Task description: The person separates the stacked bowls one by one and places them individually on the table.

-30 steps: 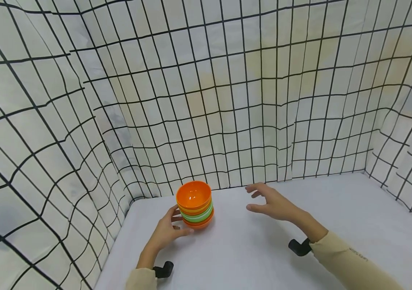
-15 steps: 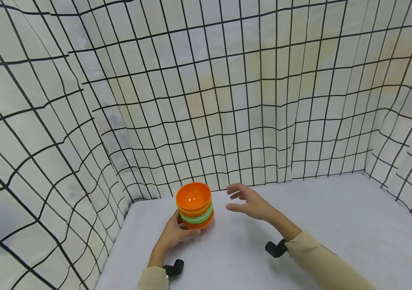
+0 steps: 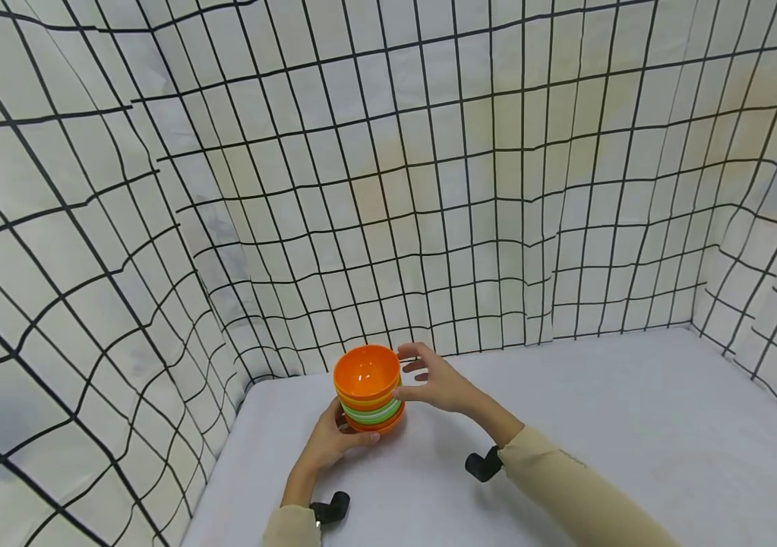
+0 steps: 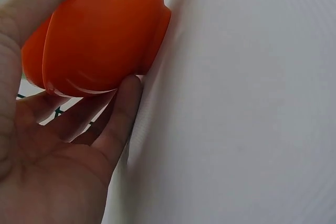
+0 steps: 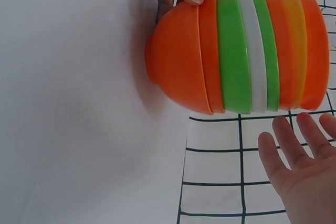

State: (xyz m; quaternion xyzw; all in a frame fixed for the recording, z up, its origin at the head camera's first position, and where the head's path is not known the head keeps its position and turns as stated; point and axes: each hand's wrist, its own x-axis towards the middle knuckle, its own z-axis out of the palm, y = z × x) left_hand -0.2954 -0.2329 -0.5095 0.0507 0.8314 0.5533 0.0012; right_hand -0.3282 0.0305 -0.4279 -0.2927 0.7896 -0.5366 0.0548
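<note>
A stack of nested bowls (image 3: pixel 369 406) in orange, yellow, green and white stands upright on the white table, an orange one on top. Low on its left side, my left hand (image 3: pixel 328 442) holds the bottom orange bowl (image 4: pixel 105 40), thumb in front and fingers behind. To the right of the stack is my right hand (image 3: pixel 441 386), fingers spread and slightly bent, holding nothing. Its thumb tip overlaps the stack's edge in the head view. In the right wrist view its fingertips (image 5: pixel 281 124) lie close beside the upper bowls.
The white table (image 3: pixel 600 425) stretches to the right. White sheeting with a black grid net (image 3: pixel 456 228) rises behind the stack and along both sides. A black wrist mount (image 3: pixel 484 463) sits on each forearm.
My right hand has moved left, from well away to right beside the stack. My left hand has closed in around the bottom of the stack, its thumb now further across the front.
</note>
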